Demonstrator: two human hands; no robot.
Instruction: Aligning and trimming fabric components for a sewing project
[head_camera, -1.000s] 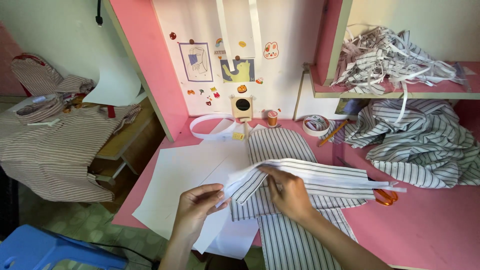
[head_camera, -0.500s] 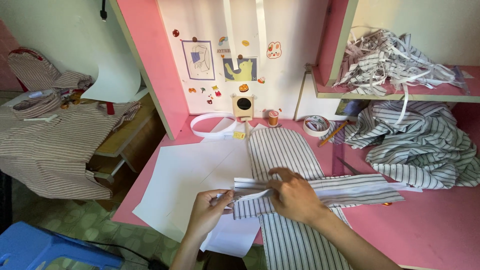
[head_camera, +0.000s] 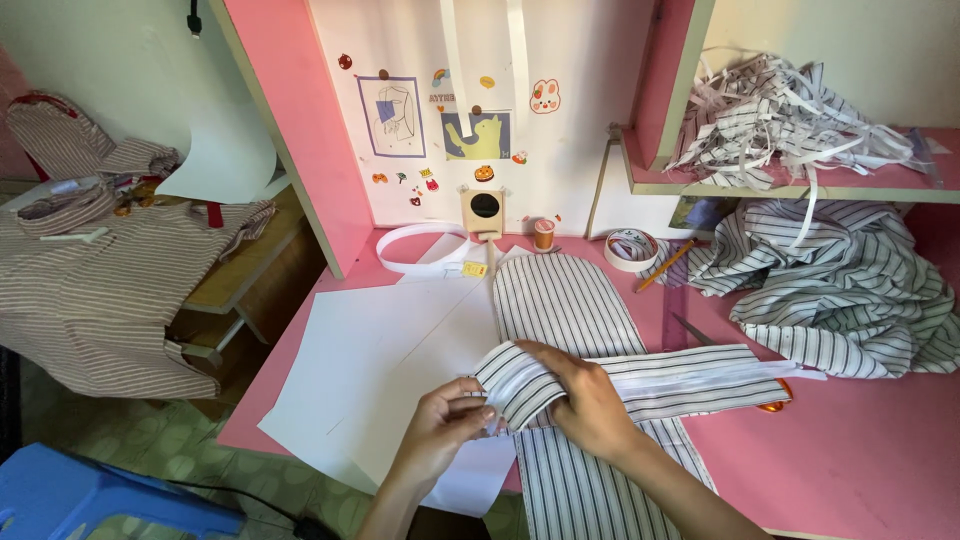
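Left hand (head_camera: 440, 425): fingers pinched shut on the striped strip's (head_camera: 640, 380) folded end, lower centre
Right hand (head_camera: 585, 395): pressed flat, fingers curled over that fold
Strip: crosses the long striped panel (head_camera: 560, 300)
Underneath: white paper (head_camera: 370, 370), pink desk (head_camera: 860, 450)

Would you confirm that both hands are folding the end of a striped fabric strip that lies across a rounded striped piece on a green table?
Not quite: the table is pink, not green, as the head view shows. The rest holds: the left hand and right hand fold the end of the striped fabric strip, which lies across the rounded striped piece.
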